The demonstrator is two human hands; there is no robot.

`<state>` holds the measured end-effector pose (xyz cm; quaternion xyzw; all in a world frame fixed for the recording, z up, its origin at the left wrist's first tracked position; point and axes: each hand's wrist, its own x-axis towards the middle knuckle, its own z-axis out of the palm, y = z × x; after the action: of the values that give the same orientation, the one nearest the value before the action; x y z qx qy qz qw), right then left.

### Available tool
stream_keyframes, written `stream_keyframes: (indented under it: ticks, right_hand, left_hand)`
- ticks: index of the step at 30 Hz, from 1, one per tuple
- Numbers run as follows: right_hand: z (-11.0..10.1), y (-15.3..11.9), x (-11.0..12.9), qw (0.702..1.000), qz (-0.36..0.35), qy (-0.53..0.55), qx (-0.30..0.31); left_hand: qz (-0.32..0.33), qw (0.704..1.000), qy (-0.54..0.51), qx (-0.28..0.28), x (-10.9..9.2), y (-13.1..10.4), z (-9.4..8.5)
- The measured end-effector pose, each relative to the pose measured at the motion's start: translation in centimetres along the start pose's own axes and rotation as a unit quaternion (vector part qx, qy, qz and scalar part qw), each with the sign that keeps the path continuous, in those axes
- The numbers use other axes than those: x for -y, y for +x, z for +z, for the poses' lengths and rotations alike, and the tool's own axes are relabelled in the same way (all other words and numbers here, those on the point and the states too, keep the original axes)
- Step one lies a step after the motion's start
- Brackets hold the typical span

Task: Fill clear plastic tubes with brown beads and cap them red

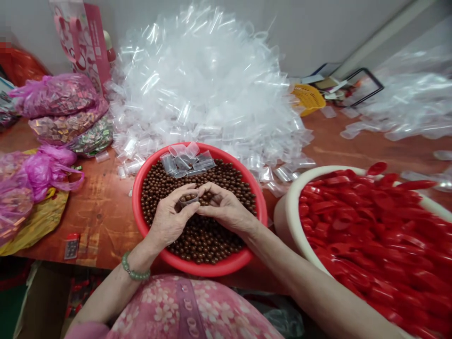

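My left hand is wrapped round a small clear plastic container with brown balls in it. Right beside it, my right hand has its fingers bent close together at the container's rim; whether they pinch a ball is too small to tell. Both hands are over a red basin full of shiny brown balls. Several clear containers lie on the balls at the basin's far side.
Behind the basin rises a large heap of clear containers. At the right stands a cream tub of red plastic pieces. Pink bags lie at the left, near a small red-topped container on the wooden table.
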<state>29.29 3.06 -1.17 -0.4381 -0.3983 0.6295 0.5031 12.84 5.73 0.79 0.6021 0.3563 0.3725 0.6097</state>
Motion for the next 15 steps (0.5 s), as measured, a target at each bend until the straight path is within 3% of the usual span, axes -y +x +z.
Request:
stream_keyframes:
  ticks: [5, 9, 12, 15]
  right_hand:
    - [-0.5, -0.4, 0.4, 0.995, -0.051, -0.086, 0.021]
    - [-0.8, -2.0, 2.5, 0.965, -0.101, -0.24, -0.013]
    - [-2.6, -4.9, 4.9, 0.902, -0.135, -0.398, -0.096]
    - [-7.0, -9.2, 6.3, 0.779, -0.13, -0.55, -0.273]
  left_hand:
    - [0.053, 0.993, 0.101, -0.008, -0.6, -0.1, -0.3]
    - [0.02, 0.994, 0.108, 0.006, -1.1, -0.2, -0.3]
    - [-0.021, 0.995, 0.098, 0.019, -1.0, -0.3, -0.4]
    - [-0.045, 0.996, 0.074, 0.033, -0.7, -0.5, -0.6]
